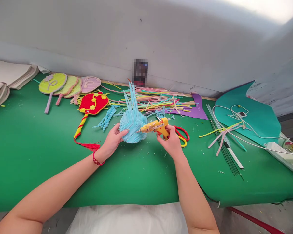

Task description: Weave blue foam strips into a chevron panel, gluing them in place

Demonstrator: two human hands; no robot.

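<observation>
My left hand [113, 139] grips the lower left edge of a light blue fan-shaped piece [133, 125] made of pipe cleaners, held just above the green table [39, 152]; loose blue ends stick up from it. My right hand [171, 141] is closed round the handle of a yellow glue gun [156, 126]. The gun's nozzle points left and touches the right side of the blue piece. A red bead bracelet sits on my left wrist.
Finished fans [63, 85] in yellow, pink and red [92, 103] lie at the back left. A heap of coloured pipe cleaners [161, 100] sits behind the work. Red-handled scissors [183, 133], green wires [224, 152], teal sheet [254, 113], power strip [283, 152] lie right.
</observation>
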